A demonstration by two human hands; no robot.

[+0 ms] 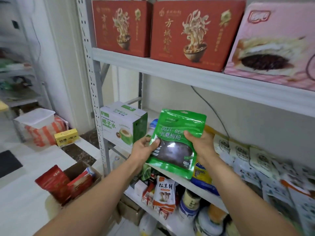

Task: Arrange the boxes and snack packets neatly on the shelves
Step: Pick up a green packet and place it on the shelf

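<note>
Packet: green goji berry packet (176,143) is held upright in the air before the middle shelf (184,184), with its printed face to me. It does not rest on any shelf yet.
Left grip: my left grip (144,149) pinches the left edge of the packet, thumb on the front beside the dark window, fingers behind.
Right grip: my right grip (200,143) pinches the right edge a little higher, thumb over the lettering.
Reason for two hands: I judge that the soft pouch is held at both sides so it stays flat and the label can be read before I choose a place.
Left end of shelf: coconut water box (121,124) stands against the shelf post, face to the front.
Right part of shelf: white packets (247,155) lie in an overlapping row, leaning back.
Free place: between the box and this row something blue and white lies, mostly hidden by the packet. I think the packet belongs about there.
Top shelf: two red noodle boxes (196,33) stand side by side, and a pink bread box (276,41) just beside them. Heavy cartons are kept together.
Floor: open cardboard box (81,172) holds red packets (52,181), probably stock waiting for the shelves.
Risk: the pouch may slide or fall forward if it is set upright with no support.
</note>
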